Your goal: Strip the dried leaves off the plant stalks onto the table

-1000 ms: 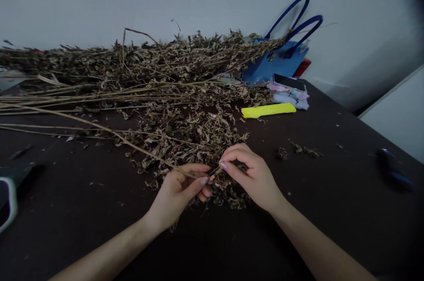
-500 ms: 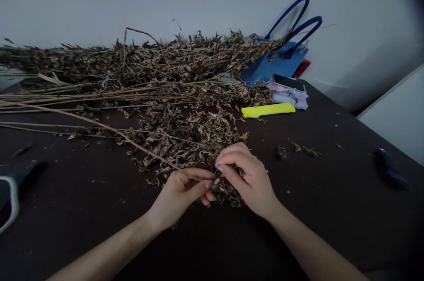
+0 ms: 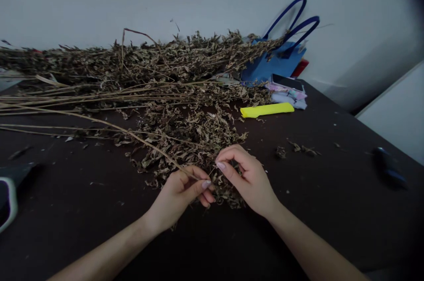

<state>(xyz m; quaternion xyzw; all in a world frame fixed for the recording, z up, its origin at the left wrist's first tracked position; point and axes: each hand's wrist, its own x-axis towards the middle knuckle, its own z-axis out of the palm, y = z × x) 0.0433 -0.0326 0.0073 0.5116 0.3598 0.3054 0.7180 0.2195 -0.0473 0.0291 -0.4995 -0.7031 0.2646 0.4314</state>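
Stem (image 3: 147, 143) over leaf pile (image 3: 215, 133), blue bag (image 3: 273, 66), perhaps phone (image 3: 287, 81)

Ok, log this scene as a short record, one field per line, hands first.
Left hand: holds a stem between thumb and fingers
Right hand: fingertips close together near the stem's end; grip unclear
Under the hands: loose pile of dried leaves
Back of table: dried plants, stems towards the left
Back right: blue bag, partly covered by the plants
In front of the bag: yellow strip, lying flat
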